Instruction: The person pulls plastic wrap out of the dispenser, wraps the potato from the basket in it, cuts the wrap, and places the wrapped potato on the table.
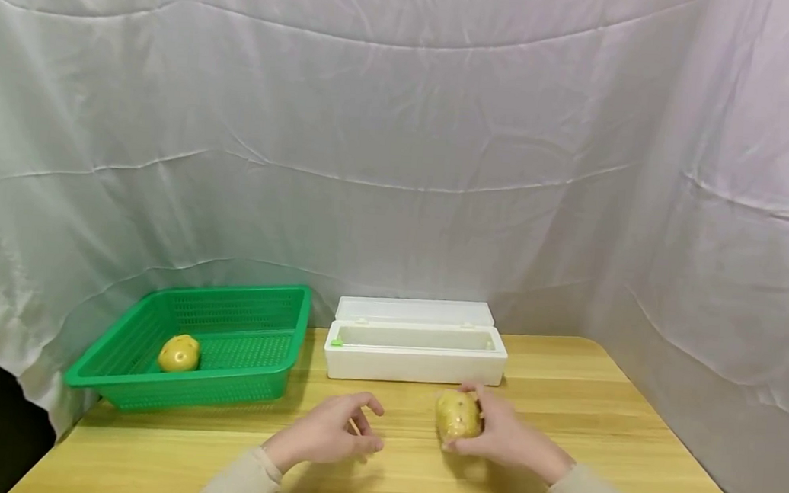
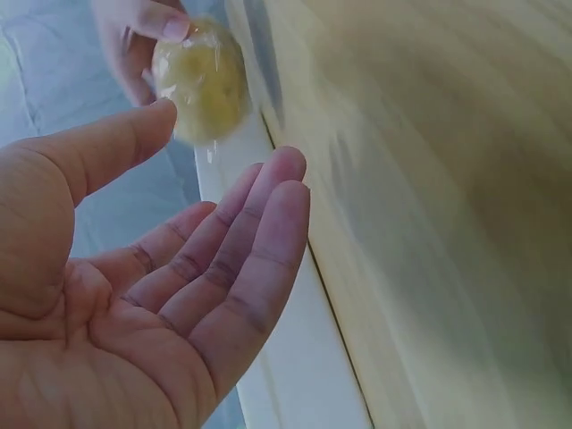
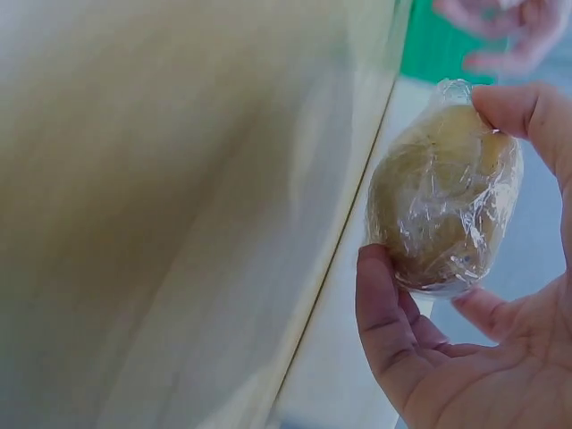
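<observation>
A potato point(image 3: 442, 201) wrapped in clear plastic film is held by my right hand point(image 1: 500, 431), thumb at one end and fingertips at the other. The film looks crinkled and shiny in the right wrist view, with a loose tuft near the thumb. My left hand point(image 1: 335, 429) hovers over the table to the left of the potato, fingers relaxed and apart, holding nothing. In the left wrist view the palm of this hand faces the camera, and the wrapped potato point(image 2: 201, 85) appears beyond the thumb tip.
Behind the hands stands a long white cling film box point(image 1: 416, 367) with its lid raised and a small green piece on its rim. A green plastic basket point(image 1: 199, 393) at the left contains another potato point(image 1: 179, 354). Grey cloth point(image 1: 403, 125) hangs behind the wooden table point(image 1: 564, 373).
</observation>
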`<state>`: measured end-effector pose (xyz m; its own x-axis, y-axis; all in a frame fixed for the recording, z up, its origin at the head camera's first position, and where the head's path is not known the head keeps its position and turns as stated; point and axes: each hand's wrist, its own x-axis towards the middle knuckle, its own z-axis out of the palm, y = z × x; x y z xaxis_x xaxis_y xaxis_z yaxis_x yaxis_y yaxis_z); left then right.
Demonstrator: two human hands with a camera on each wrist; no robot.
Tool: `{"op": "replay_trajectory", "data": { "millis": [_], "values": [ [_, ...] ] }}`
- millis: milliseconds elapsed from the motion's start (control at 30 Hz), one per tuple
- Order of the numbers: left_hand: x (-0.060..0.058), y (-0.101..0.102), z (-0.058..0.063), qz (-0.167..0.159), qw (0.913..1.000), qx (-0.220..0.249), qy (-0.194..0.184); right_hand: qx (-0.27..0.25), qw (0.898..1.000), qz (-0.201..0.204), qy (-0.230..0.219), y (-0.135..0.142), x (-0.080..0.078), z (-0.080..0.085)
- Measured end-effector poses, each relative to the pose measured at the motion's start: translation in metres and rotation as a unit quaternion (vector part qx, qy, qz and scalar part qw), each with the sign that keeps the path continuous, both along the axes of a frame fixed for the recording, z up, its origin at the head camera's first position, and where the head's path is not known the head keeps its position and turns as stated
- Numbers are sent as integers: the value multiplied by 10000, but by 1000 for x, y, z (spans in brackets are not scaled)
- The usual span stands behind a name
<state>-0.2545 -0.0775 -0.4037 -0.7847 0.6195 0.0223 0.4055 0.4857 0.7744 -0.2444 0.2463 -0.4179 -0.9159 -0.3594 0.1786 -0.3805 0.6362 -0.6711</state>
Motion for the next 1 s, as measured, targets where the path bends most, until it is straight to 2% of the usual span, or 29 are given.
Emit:
{"op": "replay_trajectory", "data": {
  "millis": [167, 267, 400, 600, 733, 1000],
  "values": [
    [-1, -18, 5, 102, 9998, -2, 194, 229, 9971, -725, -3, 38, -11, 0],
    [-2, -28, 5, 170, 9993, -53, 324, 409, 9921, -1178, -114, 57, -18, 2],
    [-4, -36, 5, 213, 9990, -60, 392, 640, 9845, -1631, -40, 77, -29, 3],
    [-4, -40, 4, 207, 9994, 29, 278, 832, 9763, -1997, 22, 95, -50, -2],
    [-3, -39, 4, 115, 9995, 0, 278, 1004, 9707, -2182, -94, 104, -55, -3],
    [-4, -41, 7, 96, 9995, 51, 287, 1228, 9717, -2010, -187, 102, -54, 6]
  ]
}}
